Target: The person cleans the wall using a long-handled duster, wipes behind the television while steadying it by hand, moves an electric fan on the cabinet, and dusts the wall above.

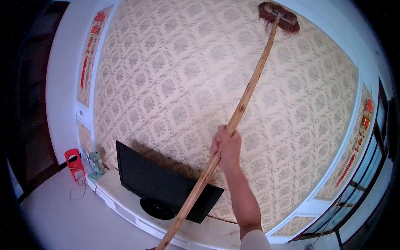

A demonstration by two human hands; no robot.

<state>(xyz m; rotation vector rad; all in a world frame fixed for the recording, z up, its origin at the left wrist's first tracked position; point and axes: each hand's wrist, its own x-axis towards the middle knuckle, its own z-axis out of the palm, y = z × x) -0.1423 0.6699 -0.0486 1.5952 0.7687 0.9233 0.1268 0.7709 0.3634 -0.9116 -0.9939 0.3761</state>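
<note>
My right hand (227, 146) is closed around the long wooden handle of a broom (248, 92), partway along its length. From the bottom edge the handle slants up to the right. At its far end the reddish-brown bristle head (280, 17) is up against the patterned wallpaper (191, 68), near the top of the panel. The lower end of the handle runs out of the picture, and my left hand does not show clearly there.
Below the handle, a black television (162, 179) stands on a white low cabinet (125, 204). Red hanging ornaments (88, 54) decorate both sides of the panel. A red chair (74, 161) and a pale green telephone (96, 163) are at left. Windows (358, 187) line the right.
</note>
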